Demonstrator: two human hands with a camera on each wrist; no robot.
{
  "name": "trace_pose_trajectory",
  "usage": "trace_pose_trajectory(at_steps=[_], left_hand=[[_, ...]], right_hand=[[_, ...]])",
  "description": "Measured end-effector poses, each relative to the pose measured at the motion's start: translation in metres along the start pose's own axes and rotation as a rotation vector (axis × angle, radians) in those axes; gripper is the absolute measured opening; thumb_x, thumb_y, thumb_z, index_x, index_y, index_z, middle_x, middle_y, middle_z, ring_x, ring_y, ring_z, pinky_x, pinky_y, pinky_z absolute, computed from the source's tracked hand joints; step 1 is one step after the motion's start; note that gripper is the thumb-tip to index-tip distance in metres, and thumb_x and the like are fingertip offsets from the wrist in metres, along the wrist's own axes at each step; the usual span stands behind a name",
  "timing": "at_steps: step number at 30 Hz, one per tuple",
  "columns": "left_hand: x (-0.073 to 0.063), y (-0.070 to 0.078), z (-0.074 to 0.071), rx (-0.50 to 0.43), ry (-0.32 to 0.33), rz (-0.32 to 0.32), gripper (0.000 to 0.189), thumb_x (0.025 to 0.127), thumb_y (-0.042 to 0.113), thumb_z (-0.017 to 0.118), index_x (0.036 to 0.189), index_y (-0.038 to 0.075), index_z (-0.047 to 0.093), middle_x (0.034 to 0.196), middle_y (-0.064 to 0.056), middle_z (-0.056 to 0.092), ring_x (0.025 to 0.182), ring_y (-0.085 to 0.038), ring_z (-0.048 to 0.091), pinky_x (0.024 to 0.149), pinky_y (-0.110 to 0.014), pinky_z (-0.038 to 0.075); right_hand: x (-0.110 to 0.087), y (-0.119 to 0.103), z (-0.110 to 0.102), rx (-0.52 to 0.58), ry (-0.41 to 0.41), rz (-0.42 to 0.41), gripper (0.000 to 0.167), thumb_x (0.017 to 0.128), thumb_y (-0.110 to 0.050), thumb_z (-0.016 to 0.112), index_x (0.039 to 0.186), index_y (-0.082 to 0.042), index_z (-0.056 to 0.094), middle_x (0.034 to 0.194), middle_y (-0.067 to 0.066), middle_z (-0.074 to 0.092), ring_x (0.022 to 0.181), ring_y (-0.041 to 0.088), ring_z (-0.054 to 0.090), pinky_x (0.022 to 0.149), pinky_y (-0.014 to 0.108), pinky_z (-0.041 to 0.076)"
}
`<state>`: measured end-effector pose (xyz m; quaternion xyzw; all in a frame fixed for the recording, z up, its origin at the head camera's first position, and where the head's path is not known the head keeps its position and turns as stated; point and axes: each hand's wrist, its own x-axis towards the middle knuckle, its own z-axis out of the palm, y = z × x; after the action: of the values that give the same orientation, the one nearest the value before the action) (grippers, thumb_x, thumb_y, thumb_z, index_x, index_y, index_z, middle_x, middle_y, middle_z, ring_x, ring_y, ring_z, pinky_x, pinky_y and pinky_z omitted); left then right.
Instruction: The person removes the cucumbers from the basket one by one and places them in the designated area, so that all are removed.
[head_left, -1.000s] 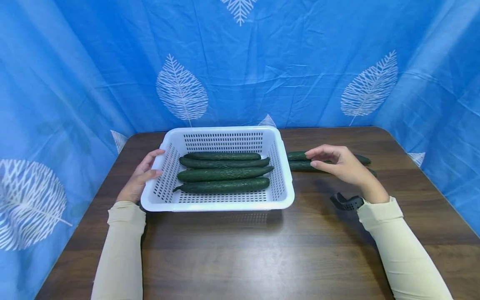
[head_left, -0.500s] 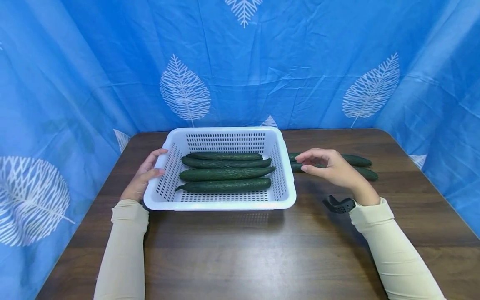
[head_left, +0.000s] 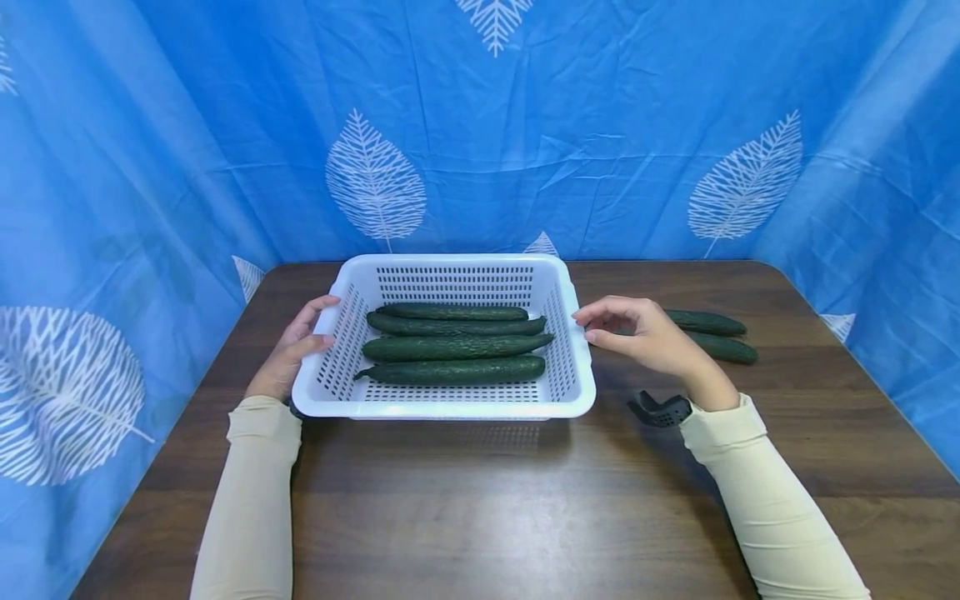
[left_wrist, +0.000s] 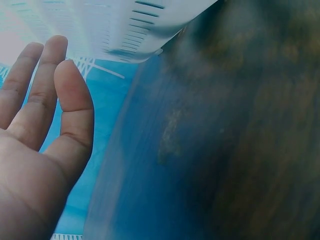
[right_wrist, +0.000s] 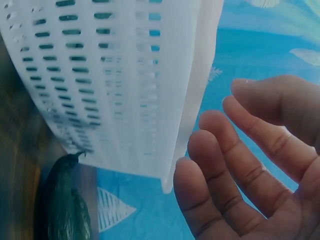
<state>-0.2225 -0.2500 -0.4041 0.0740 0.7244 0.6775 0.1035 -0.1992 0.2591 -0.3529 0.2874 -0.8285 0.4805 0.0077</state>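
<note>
A white perforated plastic basket (head_left: pixel 472 410) stands mid-table with several dark green cucumbers (head_left: pixel 457 347) lying side by side inside it. At its left rim is my left hand (head_left: pixel 292 346), thumb and fingertips right at the edge. The left wrist view shows that hand's fingers (left_wrist: pixel 37 95) fairly straight beside the basket wall. On the opposite side, my right hand (head_left: pixel 637 333) has its fingertips at the right rim. Its fingers (right_wrist: pixel 210 155) look loosely bent beside the rim in the right wrist view, nothing between them and the thumb.
Two more cucumbers (head_left: pixel 708 322) lie on the brown wooden table (head_left: pixel 480 508) to the right, partly hidden behind my right hand. A blue curtain (head_left: pixel 600 125) with white leaf prints hangs around the back and sides.
My right hand has moved left from over the loose cucumbers to the basket's right rim. My left hand keeps its place at the left rim; the view has shifted slightly.
</note>
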Motion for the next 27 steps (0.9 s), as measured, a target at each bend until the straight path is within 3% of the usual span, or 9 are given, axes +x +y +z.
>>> trace_pose_trajectory(at_steps=[7, 11, 16, 21, 27], left_hand=[[0.000, -0.001, 0.000, -0.013, -0.009, 0.012, 0.056, 0.101, 0.019, 0.056, 0.146, 0.050, 0.043, 0.172, -0.012, 0.021, 0.143, -0.037, 0.035, 0.103, -0.044, 0.051], [0.000, -0.002, -0.001, -0.013, -0.009, 0.012, 0.057, 0.101, 0.019, 0.056, 0.147, 0.050, 0.042, 0.172, -0.012, 0.020, 0.144, -0.038, 0.034, 0.106, -0.048, 0.050], [0.001, -0.002, -0.001, -0.038, -0.014, 0.030, 0.057, 0.100, 0.016, 0.053, 0.146, 0.048, 0.046, 0.172, -0.014, 0.020, 0.145, -0.040, 0.032, 0.101, -0.043, 0.051], [0.004, -0.004, -0.001, -0.061, -0.030, 0.053, 0.056, 0.099, 0.013, 0.051, 0.145, 0.045, 0.048, 0.171, -0.016, 0.020, 0.145, -0.040, 0.032, 0.095, -0.035, 0.052], [0.006, -0.004, -0.001, -0.065, -0.033, 0.052, 0.056, 0.099, 0.013, 0.051, 0.145, 0.044, 0.048, 0.171, -0.017, 0.020, 0.144, -0.041, 0.033, 0.095, -0.034, 0.053]], right_hand=[[0.004, -0.008, 0.008, 0.001, -0.004, 0.030, 0.024, 0.100, 0.005, 0.069, 0.123, 0.008, 0.073, 0.115, 0.021, 0.074, 0.096, 0.012, 0.067, 0.081, 0.022, 0.058], [0.006, -0.012, 0.013, -0.012, -0.021, 0.014, 0.023, 0.099, 0.005, 0.070, 0.122, 0.007, 0.074, 0.113, 0.019, 0.074, 0.094, 0.013, 0.067, 0.077, 0.023, 0.057], [0.009, -0.018, 0.019, -0.021, -0.024, -0.016, 0.023, 0.097, 0.007, 0.070, 0.120, 0.009, 0.074, 0.108, 0.021, 0.074, 0.090, 0.014, 0.065, 0.072, 0.024, 0.056], [0.011, -0.024, 0.025, -0.027, -0.049, -0.016, 0.024, 0.098, 0.005, 0.070, 0.121, 0.008, 0.074, 0.110, 0.023, 0.073, 0.093, 0.016, 0.065, 0.075, 0.027, 0.057], [0.013, -0.035, 0.033, -0.028, -0.092, -0.032, 0.024, 0.099, 0.004, 0.071, 0.123, 0.006, 0.074, 0.109, 0.018, 0.075, 0.097, 0.015, 0.067, 0.084, 0.029, 0.058]])
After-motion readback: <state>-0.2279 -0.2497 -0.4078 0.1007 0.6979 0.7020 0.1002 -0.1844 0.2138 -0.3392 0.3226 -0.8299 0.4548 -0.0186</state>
